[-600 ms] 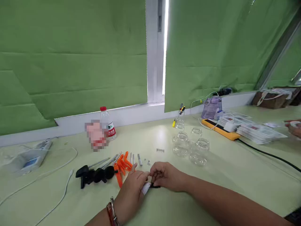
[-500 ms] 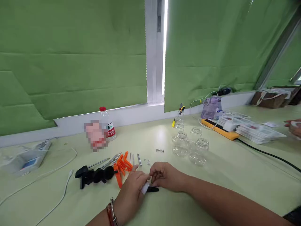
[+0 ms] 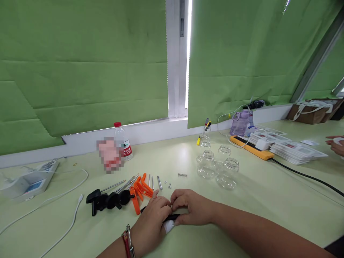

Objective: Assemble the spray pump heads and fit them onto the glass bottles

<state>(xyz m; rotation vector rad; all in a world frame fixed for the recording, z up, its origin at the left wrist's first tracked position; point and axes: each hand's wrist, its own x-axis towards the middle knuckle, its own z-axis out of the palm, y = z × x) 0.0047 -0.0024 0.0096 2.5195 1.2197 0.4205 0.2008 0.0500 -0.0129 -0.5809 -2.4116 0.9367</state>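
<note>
My left hand [image 3: 153, 219] lies over a long, narrow black part [image 3: 172, 217], its fingers closed around it. White wrapping [image 3: 168, 226] shows at the left thumb. From the other side, my right hand [image 3: 191, 206] pinches the right end of the same part, thumb below and fingers above. Much of the part is hidden under both hands. Just beyond them lie several tiny metal nuts [image 3: 169, 186], a few metal pins [image 3: 159, 182] and a coil spring [image 3: 182, 175]. Left of my left hand are several orange levers [image 3: 141, 188] and black spray heads [image 3: 113, 200] with thin tubes.
Clear bottles [image 3: 227, 175] stand right of centre, with screwdrivers [image 3: 206, 125] behind. An orange power strip [image 3: 251, 148], stacked papers [image 3: 292, 148] and a purple jug [image 3: 240, 123] are farther right. Another person's hand [image 3: 335, 145] shows at the right edge. A water bottle [image 3: 123, 141] and white cables [image 3: 76, 211] are left.
The black part now sits higher between my hands, and my left thumb has moved below it. My right thumb has come down onto its end. The spring lies slightly nearer me.
</note>
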